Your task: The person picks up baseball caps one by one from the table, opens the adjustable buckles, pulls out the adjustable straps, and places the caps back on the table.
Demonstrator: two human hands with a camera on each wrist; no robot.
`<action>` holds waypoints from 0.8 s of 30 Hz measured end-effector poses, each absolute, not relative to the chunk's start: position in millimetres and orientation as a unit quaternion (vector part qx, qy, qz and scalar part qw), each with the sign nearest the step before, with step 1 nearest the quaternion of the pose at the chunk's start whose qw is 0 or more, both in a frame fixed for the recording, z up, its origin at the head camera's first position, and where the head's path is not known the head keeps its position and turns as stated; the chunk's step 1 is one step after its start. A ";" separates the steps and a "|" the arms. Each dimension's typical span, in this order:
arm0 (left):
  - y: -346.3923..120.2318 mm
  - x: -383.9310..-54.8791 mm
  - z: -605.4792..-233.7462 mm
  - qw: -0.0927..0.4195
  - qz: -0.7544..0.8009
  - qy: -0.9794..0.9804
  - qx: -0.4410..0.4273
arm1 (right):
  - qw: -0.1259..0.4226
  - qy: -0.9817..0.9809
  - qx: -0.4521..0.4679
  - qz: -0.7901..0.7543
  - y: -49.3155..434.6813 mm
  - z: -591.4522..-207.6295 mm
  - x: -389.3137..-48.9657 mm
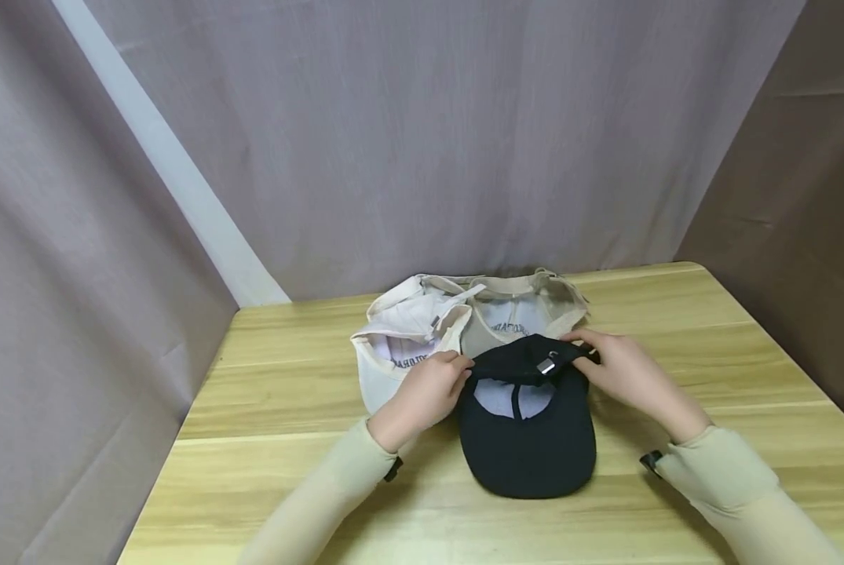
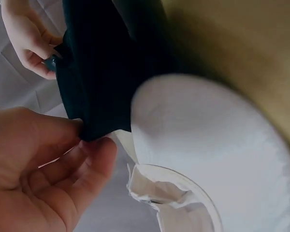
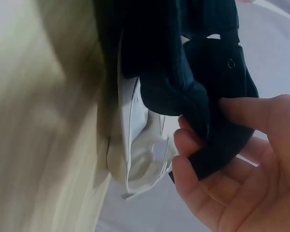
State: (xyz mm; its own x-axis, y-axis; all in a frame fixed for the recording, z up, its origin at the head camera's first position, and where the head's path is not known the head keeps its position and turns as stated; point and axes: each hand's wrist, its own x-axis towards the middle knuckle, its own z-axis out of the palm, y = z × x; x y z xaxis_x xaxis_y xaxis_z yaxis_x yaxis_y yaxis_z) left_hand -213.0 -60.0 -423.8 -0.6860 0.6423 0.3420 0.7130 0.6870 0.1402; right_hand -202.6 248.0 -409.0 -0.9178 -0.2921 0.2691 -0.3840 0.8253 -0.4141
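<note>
A black baseball cap [image 1: 527,455] is held between both hands, brim toward the person and inner side facing up, with a metal buckle on its strap. The left hand [image 1: 429,392] pinches the cap's left edge between thumb and fingers; the left wrist view shows this pinch on the dark cloth [image 2: 96,72]. At the opposite edge, the right hand [image 1: 622,369] grips the back strap [image 3: 227,140], thumb on one side and fingers on the other. Just behind lie a white cap [image 1: 379,380] at left and a beige cap [image 1: 563,302] at right, both showing printed letters inside.
The caps are on a wood-grain table [image 1: 273,392]. A grey-brown curtain [image 1: 464,141] hangs along the table's back edge, with more cloth at both sides. Another off-white cap edge [image 1: 400,290] shows behind the white cap.
</note>
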 end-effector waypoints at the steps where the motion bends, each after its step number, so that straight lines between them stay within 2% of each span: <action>1: -63.3 -208.3 -424.1 0.135 -0.130 -0.908 -0.375 | 0.092 -0.951 0.181 0.234 246.0 -408.7 -198.7; 10: -71.2 -187.2 -426.5 0.123 -0.105 -0.906 -0.392 | 0.091 -0.945 0.217 0.227 231.9 -411.5 -183.5; 19: -49.3 -200.1 -440.4 0.171 -0.057 -0.897 -0.404 | 0.088 -0.946 0.214 0.225 225.5 -410.4 -182.3; 24: -46.2 -205.5 -429.9 0.178 -0.077 -0.900 -0.389 | 0.085 -0.947 0.198 0.238 224.0 -403.8 -180.0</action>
